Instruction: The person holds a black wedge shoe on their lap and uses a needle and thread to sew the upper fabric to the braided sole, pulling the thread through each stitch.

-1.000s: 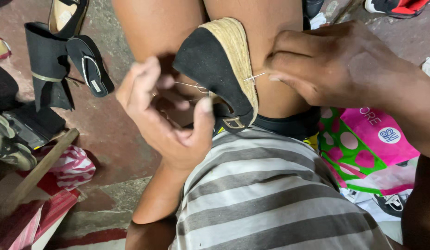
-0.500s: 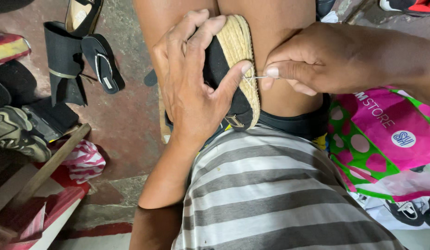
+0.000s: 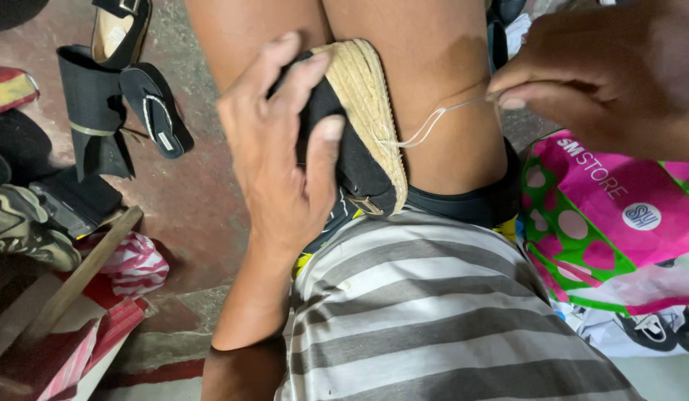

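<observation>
Black woven-sole shoe (image 3: 359,141) wedged between the knees — left hand (image 3: 281,148) clasps its upper, fingers wrapped. Right of the shoe, right hand (image 3: 604,74) pinches taut thread (image 3: 433,122) — fingertips closed.

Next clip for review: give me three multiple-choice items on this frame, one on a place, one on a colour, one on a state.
1. Where is the shoe held?
A. between the person's knees
B. flat on the floor
C. on the wooden bench

2. What colour is the woven sole?
A. red
B. straw tan
C. blue

3. How does the thread run?
A. coiled on the floor
B. drawn from the sole to the right hand
C. knotted round the left hand

Answers:
1 A, since the shoe sits wedged between the bare legs under the left hand.
2 B, the sole is pale braided rope.
3 B, the thread spans from the sole's edge to the pinched fingers.
</observation>
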